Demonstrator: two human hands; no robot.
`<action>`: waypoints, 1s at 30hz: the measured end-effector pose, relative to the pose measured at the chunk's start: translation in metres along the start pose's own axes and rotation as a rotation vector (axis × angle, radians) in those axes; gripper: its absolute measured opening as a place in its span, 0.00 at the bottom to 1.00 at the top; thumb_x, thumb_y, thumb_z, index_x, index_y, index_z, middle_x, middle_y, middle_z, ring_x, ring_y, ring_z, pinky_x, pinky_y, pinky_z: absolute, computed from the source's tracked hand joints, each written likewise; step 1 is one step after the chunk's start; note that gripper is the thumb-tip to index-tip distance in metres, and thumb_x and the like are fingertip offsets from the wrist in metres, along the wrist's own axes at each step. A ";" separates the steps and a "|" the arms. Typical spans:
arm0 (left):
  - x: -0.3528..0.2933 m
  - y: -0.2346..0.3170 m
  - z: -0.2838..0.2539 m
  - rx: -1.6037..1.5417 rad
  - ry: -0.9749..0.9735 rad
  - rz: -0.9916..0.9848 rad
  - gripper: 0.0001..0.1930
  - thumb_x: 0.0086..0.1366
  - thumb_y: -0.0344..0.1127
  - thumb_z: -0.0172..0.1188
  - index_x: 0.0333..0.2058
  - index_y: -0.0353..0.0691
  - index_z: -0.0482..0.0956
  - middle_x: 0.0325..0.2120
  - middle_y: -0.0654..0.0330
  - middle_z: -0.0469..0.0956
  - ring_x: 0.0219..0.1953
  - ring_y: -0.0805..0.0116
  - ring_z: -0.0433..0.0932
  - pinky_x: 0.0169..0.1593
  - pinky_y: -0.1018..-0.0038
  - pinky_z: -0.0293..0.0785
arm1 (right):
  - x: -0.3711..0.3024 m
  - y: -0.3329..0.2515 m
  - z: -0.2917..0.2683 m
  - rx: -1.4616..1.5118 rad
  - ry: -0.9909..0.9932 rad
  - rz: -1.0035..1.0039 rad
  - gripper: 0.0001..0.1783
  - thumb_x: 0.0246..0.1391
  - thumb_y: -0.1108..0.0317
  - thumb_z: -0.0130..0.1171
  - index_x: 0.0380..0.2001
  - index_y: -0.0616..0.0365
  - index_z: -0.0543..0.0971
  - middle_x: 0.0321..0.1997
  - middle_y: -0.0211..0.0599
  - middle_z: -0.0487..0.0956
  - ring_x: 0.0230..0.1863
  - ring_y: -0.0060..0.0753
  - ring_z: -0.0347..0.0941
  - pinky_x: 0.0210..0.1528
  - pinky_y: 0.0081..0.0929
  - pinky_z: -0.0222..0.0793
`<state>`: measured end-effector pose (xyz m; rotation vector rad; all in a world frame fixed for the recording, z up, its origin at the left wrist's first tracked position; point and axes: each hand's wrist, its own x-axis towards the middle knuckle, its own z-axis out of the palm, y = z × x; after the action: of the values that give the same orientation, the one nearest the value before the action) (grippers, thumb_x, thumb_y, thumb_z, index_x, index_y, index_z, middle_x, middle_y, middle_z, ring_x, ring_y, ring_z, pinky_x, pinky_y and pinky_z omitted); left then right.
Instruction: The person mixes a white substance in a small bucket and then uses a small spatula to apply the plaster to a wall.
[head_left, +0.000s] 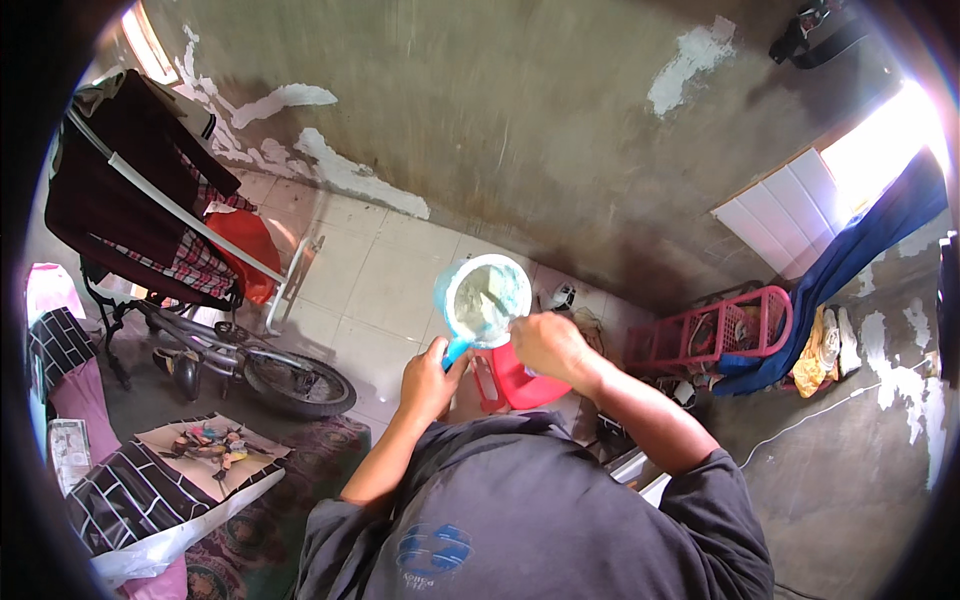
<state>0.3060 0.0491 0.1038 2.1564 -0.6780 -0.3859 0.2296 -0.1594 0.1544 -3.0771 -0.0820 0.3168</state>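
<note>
A light-blue plastic dipper [440, 290] is held up in front of me, its open top facing me. Pale grey-white paste [472, 300] coats its inside and bottom. My left hand [428, 382] is closed around the dipper's bright blue handle [456, 350]. At the dipper's right rim, my right hand [550, 345] is curled into a fist. What it grips is mostly hidden by the fingers; a whitish sliver shows in the paste near it. Below both hands is a red plastic object [525, 385], partly covered by my right arm.
Patches of white filler [350, 175] mark the grey wall ahead. To the left stand a bicycle [300, 380] and a metal rack [200, 220] hung with dark clothes. A pink plastic shelf [720, 330] lies at the right by a blue cloth [840, 300]. Pale tiles [350, 270] cover the floor ahead.
</note>
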 end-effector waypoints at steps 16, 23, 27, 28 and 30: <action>0.012 0.010 -0.003 -0.173 -0.104 -0.043 0.21 0.63 0.48 0.65 0.28 0.35 0.70 0.13 0.56 0.69 0.17 0.71 0.66 0.23 0.68 0.64 | 0.000 -0.008 -0.035 0.074 -0.007 0.277 0.13 0.56 0.67 0.51 0.43 0.62 0.74 0.24 0.49 0.81 0.29 0.47 0.82 0.31 0.38 0.76; 0.008 -0.019 0.020 -0.190 -0.148 -0.062 0.21 0.68 0.49 0.57 0.27 0.35 0.71 0.15 0.52 0.76 0.17 0.55 0.77 0.23 0.65 0.68 | -0.005 -0.013 -0.002 0.556 0.137 0.386 0.11 0.60 0.67 0.47 0.37 0.65 0.72 0.22 0.58 0.78 0.28 0.54 0.80 0.33 0.47 0.73; 0.000 -0.024 0.027 -0.285 -0.163 -0.057 0.23 0.70 0.51 0.54 0.27 0.35 0.70 0.11 0.51 0.70 0.13 0.58 0.70 0.20 0.63 0.63 | 0.003 -0.018 0.004 1.022 -0.014 0.604 0.15 0.62 0.64 0.46 0.42 0.66 0.70 0.26 0.54 0.79 0.25 0.45 0.79 0.23 0.41 0.71; -0.001 -0.023 0.026 -0.298 -0.171 -0.071 0.24 0.70 0.52 0.54 0.26 0.35 0.70 0.11 0.50 0.70 0.13 0.60 0.70 0.20 0.62 0.62 | 0.005 -0.019 0.001 1.269 -0.043 0.703 0.13 0.62 0.64 0.45 0.42 0.65 0.69 0.25 0.49 0.77 0.22 0.40 0.75 0.20 0.36 0.66; 0.000 -0.030 0.031 -0.269 -0.168 -0.074 0.24 0.70 0.53 0.53 0.26 0.34 0.69 0.11 0.50 0.70 0.12 0.61 0.70 0.20 0.63 0.63 | 0.009 -0.020 -0.008 1.768 -0.106 0.895 0.11 0.63 0.66 0.44 0.42 0.63 0.68 0.24 0.40 0.73 0.16 0.29 0.66 0.14 0.27 0.56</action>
<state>0.3010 0.0456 0.0611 1.9108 -0.6014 -0.6651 0.2388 -0.1395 0.1611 -1.1768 0.9661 0.2862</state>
